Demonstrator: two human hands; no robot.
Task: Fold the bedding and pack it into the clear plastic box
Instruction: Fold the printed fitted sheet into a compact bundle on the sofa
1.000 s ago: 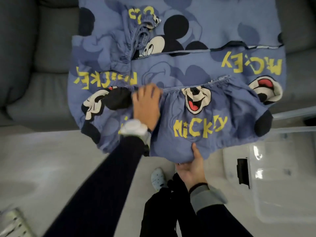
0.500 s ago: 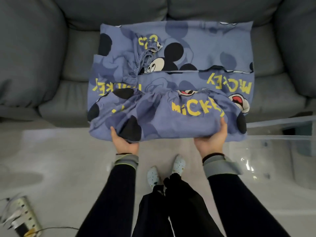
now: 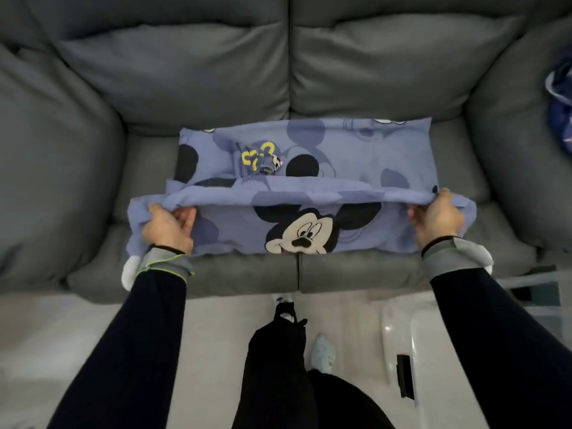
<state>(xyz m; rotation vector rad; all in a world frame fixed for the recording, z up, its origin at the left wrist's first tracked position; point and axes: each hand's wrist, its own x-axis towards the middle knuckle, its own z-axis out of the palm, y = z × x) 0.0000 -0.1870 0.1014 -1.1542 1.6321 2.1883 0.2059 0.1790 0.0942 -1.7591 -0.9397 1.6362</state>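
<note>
A blue cartoon-mouse bedding sheet (image 3: pixel 340 156) lies folded on the seat of a grey sofa (image 3: pixel 154 72). Its near part is lifted and turned over towards the backrest, showing a large mouse face on the underside. My left hand (image 3: pixel 168 226) grips the left end of that fold. My right hand (image 3: pixel 435 216) grips the right end, level with the left. The clear plastic box (image 3: pixel 399 342) stands on the floor at the lower right, partly hidden by my right arm; only its white rim and a black latch show.
The sofa's armrests rise on both sides of the sheet. Another blue fabric item (image 3: pixel 560 109) sits on the right armrest at the frame edge. My legs and feet (image 3: pixel 323 351) stand on the pale floor in front of the sofa.
Both hands moved from the sheet's near edge out to its two ends, lifted the near part and turned it over away from me. The view pulled back from the sofa.
</note>
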